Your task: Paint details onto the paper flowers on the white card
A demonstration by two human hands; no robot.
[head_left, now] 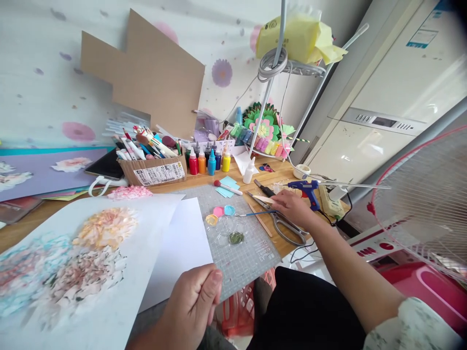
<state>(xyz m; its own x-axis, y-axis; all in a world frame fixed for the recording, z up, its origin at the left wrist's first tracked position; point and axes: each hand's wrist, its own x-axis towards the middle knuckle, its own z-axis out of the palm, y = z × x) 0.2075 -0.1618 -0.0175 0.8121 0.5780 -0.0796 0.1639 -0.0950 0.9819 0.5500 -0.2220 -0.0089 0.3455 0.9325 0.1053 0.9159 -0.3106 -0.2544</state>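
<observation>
Your wooden craft table (22, 228) runs under a flowered wall, with a white cabinet off at 2 o'clock. At 9 o'clock lies the flower painting (83, 262). Your left hand (193, 304), at 6 o'clock, pinches the white paper sheet (178, 243) by its lower edge. Past the grey cutting mat (241, 257), your right hand (294, 206) rests fingers closed on a thin paintbrush (251, 213), beside the scissors (288, 228) and blue glue gun (306, 190).

On the table (280, 172), the cutting mat (241, 253) lies near the front edge, the paint palette (226, 224) on it. Scissors (288, 228) lie right of the mat, the glue gun (308, 190) behind them. Paint bottles (208, 161) stand behind the mat, right of the cardboard box (153, 171) holding pens
</observation>
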